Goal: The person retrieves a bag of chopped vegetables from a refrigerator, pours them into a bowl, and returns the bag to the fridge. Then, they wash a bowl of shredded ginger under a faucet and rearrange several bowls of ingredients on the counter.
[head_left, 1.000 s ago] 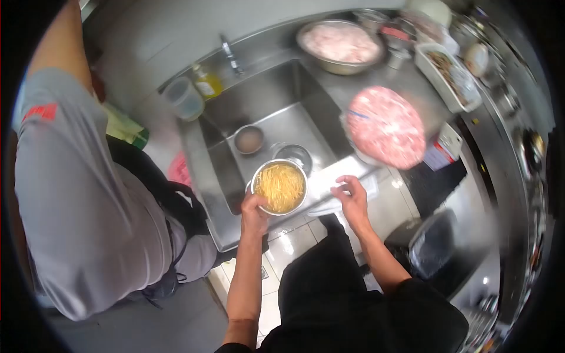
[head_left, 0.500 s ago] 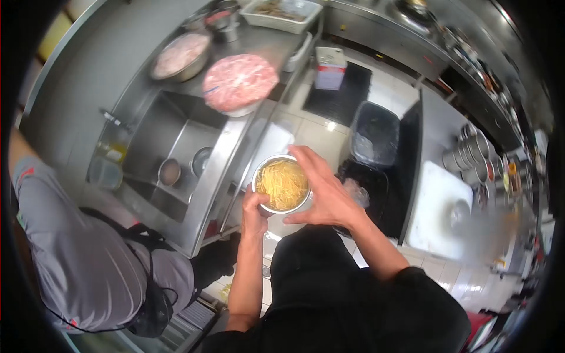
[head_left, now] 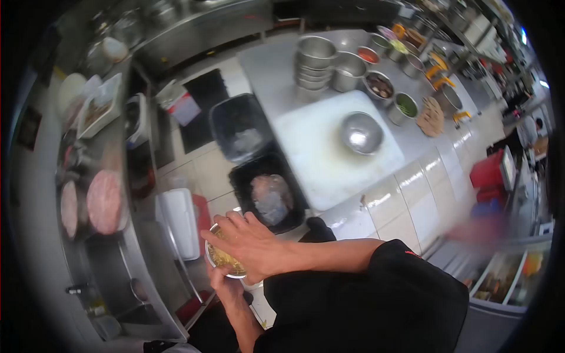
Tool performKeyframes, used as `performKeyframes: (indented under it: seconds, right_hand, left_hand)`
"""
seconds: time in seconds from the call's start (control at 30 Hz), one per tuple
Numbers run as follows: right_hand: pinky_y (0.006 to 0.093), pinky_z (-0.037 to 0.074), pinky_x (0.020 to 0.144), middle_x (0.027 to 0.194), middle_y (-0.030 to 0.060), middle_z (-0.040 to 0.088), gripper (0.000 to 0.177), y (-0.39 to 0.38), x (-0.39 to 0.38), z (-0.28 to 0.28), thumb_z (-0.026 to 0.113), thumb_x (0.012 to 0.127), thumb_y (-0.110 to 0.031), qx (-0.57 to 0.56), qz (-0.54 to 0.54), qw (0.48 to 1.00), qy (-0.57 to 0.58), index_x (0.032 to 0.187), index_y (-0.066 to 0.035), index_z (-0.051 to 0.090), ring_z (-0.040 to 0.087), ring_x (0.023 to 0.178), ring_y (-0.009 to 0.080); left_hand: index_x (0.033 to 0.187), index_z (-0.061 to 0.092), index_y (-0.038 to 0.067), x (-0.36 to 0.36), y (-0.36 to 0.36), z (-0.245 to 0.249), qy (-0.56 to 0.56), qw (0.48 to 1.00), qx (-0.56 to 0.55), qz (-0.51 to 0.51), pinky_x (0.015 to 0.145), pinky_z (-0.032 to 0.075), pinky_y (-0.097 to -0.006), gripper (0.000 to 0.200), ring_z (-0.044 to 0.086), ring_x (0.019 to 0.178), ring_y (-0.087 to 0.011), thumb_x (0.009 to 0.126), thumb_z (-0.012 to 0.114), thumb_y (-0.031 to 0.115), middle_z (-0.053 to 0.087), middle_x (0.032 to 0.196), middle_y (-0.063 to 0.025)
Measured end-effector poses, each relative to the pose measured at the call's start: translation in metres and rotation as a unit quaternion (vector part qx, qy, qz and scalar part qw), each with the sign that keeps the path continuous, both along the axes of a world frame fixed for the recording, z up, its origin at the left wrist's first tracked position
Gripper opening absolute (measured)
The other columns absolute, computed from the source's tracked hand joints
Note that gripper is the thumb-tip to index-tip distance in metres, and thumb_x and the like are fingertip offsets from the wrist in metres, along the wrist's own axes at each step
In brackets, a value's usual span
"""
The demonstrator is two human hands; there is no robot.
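Low in front of me is a round steel container (head_left: 210,259) of thin yellow shreds (head_left: 222,259). My left hand (head_left: 225,286) is closed on its near side, thumb at the rim. My right hand (head_left: 250,244) lies across the top, its fingers over the far rim and its thumb by the near rim, so it grips the container from above and hides much of the shreds. Beyond my hands, a black bin (head_left: 234,179) holds a clear plastic bag (head_left: 273,200).
A white cutting board (head_left: 306,159) bearing an upturned metal bowl (head_left: 362,133) lies on the steel table (head_left: 265,70). Stacked steel pots (head_left: 315,65) and filled containers stand behind it. At left are a sink (head_left: 112,265) and wrapped pink meat (head_left: 105,201). A red bin (head_left: 491,170) stands right.
My view has swung to the right, bringing the table and cutting board to the middle. My right hand has moved from the container's side to across its top. The other person is mostly out of view.
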State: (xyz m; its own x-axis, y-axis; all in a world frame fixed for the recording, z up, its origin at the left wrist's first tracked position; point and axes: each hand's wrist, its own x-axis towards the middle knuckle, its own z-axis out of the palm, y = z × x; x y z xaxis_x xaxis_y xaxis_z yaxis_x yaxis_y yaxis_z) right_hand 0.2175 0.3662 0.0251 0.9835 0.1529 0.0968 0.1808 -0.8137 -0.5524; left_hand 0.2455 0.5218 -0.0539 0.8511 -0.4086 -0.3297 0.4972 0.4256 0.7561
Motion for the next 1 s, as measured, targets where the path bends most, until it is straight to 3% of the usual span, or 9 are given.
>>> performKeyframes:
  seconds: [0.07, 0.3, 0.37, 0.43, 0.47, 0.57, 0.67, 0.8, 1.0]
  right_hand:
    - [0.0405, 0.035, 0.085, 0.122, 0.0217, 0.044, 0.105, -0.036, -0.022, 0.013, 0.081, 0.042, -0.023, -0.012, -0.032, 0.999, -0.016, 0.135, 0.000, 0.039, 0.043, 0.110, 0.0348]
    - [0.0458, 0.035, 0.093, 0.129, 0.0245, 0.041, 0.104, -0.171, -0.109, 0.055, 0.084, 0.047, -0.022, -0.031, -0.147, 0.987, 0.050, 0.139, -0.006, 0.037, 0.041, 0.116, 0.0391]
    - [0.0468, 0.036, 0.094, 0.129, 0.0248, 0.042, 0.105, -0.205, -0.129, 0.061, 0.085, 0.046, -0.026, -0.035, -0.173, 0.983, 0.050, 0.138, -0.008, 0.039, 0.042, 0.116, 0.0393]
    - [0.0472, 0.037, 0.093, 0.127, 0.0248, 0.044, 0.104, -0.237, -0.148, 0.065, 0.084, 0.043, -0.031, -0.061, -0.251, 0.966, 0.003, 0.135, -0.007, 0.044, 0.044, 0.113, 0.0405]
    - [0.0472, 0.036, 0.094, 0.127, 0.0259, 0.044, 0.104, -0.254, -0.156, 0.070, 0.083, 0.042, -0.031, -0.064, -0.274, 0.959, -0.005, 0.135, -0.006, 0.045, 0.043, 0.115, 0.0399]
    - [0.0469, 0.038, 0.096, 0.126, 0.0265, 0.046, 0.102, -0.305, -0.174, 0.084, 0.082, 0.040, -0.032, -0.110, -0.333, 0.936, -0.036, 0.133, -0.005, 0.047, 0.044, 0.115, 0.0403]
    - [0.0469, 0.039, 0.098, 0.124, 0.0242, 0.047, 0.100, -0.355, -0.184, 0.087, 0.080, 0.040, -0.031, -0.173, -0.412, 0.893, -0.052, 0.133, -0.009, 0.050, 0.046, 0.113, 0.0409]
    - [0.0442, 0.040, 0.099, 0.122, 0.0217, 0.050, 0.094, -0.432, -0.187, 0.096, 0.079, 0.044, -0.031, -0.204, -0.487, 0.848, -0.033, 0.132, -0.011, 0.052, 0.047, 0.114, 0.0395]
    - [0.0443, 0.038, 0.103, 0.131, 0.0221, 0.047, 0.099, -0.550, -0.169, 0.082, 0.081, 0.047, -0.042, -0.237, -0.573, 0.784, 0.011, 0.136, -0.013, 0.049, 0.045, 0.120, 0.0394]
  left_hand:
    - [0.138, 0.034, -0.006, -0.016, -0.039, 0.013, 0.003, 0.998, -0.026, -0.061, 0.104, 0.041, -0.0400, 0.083, 0.050, 0.122, -0.0313, 0.060, 0.051, 0.016, 0.048, 0.132, -0.0191]
    - [0.145, 0.024, -0.003, -0.066, -0.162, 0.025, 0.047, 0.980, -0.086, -0.173, 0.110, 0.031, -0.0412, 0.079, 0.041, 0.131, -0.0313, 0.083, 0.055, 0.033, 0.042, 0.140, -0.0164]
    - [0.144, 0.028, -0.003, -0.070, -0.179, 0.026, 0.053, 0.970, -0.115, -0.209, 0.104, 0.039, -0.0400, 0.069, 0.047, 0.126, -0.0287, 0.090, 0.051, 0.034, 0.043, 0.140, -0.0149]
    - [0.137, 0.040, -0.004, -0.073, -0.187, 0.022, 0.003, 0.970, 0.026, -0.242, 0.094, 0.047, -0.0375, 0.055, 0.055, 0.117, -0.0265, 0.092, 0.055, 0.025, 0.051, 0.130, -0.0148]
    - [0.115, 0.057, -0.006, -0.078, -0.192, 0.025, -0.058, 0.966, 0.126, -0.218, 0.084, 0.050, -0.0320, 0.032, 0.062, 0.102, -0.0225, 0.090, 0.061, 0.014, 0.059, 0.116, -0.0138]
    - [0.094, 0.063, -0.004, -0.077, -0.165, -0.033, -0.249, 0.925, 0.234, -0.163, 0.076, 0.051, -0.0279, 0.022, 0.063, 0.084, -0.0162, 0.092, 0.063, 0.018, 0.063, 0.110, -0.0140]
    - [0.082, 0.063, -0.003, -0.075, -0.143, -0.051, -0.236, 0.918, 0.297, -0.113, 0.071, 0.050, -0.0258, 0.026, 0.062, 0.078, -0.0129, 0.091, 0.066, 0.022, 0.066, 0.094, -0.0119]
    - [0.077, 0.065, -0.003, -0.059, -0.121, -0.069, -0.130, 0.882, 0.429, -0.145, 0.064, 0.048, -0.0273, 0.022, 0.059, 0.064, -0.0130, 0.084, 0.071, 0.017, 0.065, 0.068, -0.0078]
    - [0.081, 0.067, -0.003, -0.066, -0.115, -0.070, -0.240, 0.778, 0.544, -0.201, 0.064, 0.051, -0.0342, 0.027, 0.067, 0.069, -0.0226, 0.082, 0.070, 0.023, 0.068, 0.073, -0.0157]
